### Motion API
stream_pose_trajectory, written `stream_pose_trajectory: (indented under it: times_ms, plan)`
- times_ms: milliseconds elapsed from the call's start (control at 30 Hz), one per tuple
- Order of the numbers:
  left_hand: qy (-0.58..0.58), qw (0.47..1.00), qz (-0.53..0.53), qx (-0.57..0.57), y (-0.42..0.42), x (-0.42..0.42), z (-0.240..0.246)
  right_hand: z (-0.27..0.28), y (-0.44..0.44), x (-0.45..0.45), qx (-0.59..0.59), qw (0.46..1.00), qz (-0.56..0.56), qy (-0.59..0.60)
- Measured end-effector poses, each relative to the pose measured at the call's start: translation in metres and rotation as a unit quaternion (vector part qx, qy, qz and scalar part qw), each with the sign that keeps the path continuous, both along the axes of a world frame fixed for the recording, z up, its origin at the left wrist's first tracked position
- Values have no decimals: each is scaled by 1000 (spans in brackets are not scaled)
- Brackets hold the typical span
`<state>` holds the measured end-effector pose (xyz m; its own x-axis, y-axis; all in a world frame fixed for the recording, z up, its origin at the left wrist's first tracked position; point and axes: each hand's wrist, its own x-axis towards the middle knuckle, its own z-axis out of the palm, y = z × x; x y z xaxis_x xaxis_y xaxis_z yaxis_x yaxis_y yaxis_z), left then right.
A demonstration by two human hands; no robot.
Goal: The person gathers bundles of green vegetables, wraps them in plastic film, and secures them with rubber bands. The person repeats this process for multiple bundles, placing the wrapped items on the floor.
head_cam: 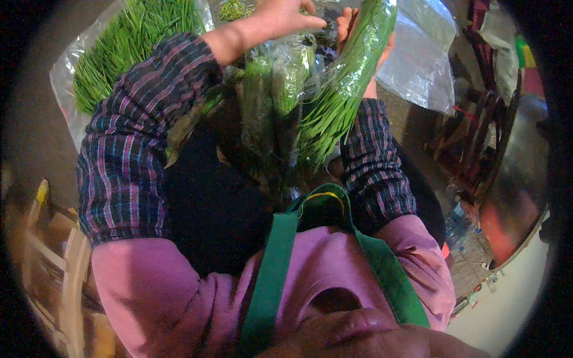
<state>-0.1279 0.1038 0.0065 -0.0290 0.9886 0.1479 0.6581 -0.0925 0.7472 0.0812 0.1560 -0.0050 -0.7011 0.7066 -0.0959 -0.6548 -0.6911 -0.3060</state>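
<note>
A long bundle of flat green leaves [331, 107], which look like garlic chives, lies slanted across my right hand [384, 57]. Clear plastic film wraps its upper part, and the loose leaf ends fan out towards my lap. My right fingers curl round behind the bundle, partly hidden by it. To the left of the bundle, my left hand [286, 17] is raised at the top of the view. Its thumb and fingers are apart with nothing seen between them, and it does not touch the bundle. Below it stand clear plastic bags of greens [293, 78].
A big heap of green leaves [143, 49] rests on a plastic sheet [65, 78] at the left. At the right is a clear plastic bag [418, 58], with a dark red frame [481, 121] beyond. Wooden furniture [76, 273] stands at lower left. Pale green scraps [233, 9] lie far ahead.
</note>
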Motion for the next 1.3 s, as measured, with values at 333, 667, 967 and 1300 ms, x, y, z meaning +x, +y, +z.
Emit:
stream_pose_trajectory:
  times_ms: [333,667,967,1300]
  plan:
    - [-396,877,-73,-261,-70,28,17,3,0,-24,-6,999,-50,4]
    - [-476,858,-29,-192,-72,-1,27,27,-15,-47,22,995,-40,93]
    - [-615,775,-136,-53,-71,-32,57,25,-9,-52,-9,989,-17,-149]
    - [-469,865,-179,-15,-92,-46,44,9,-10,-51,-88,992,79,-37]
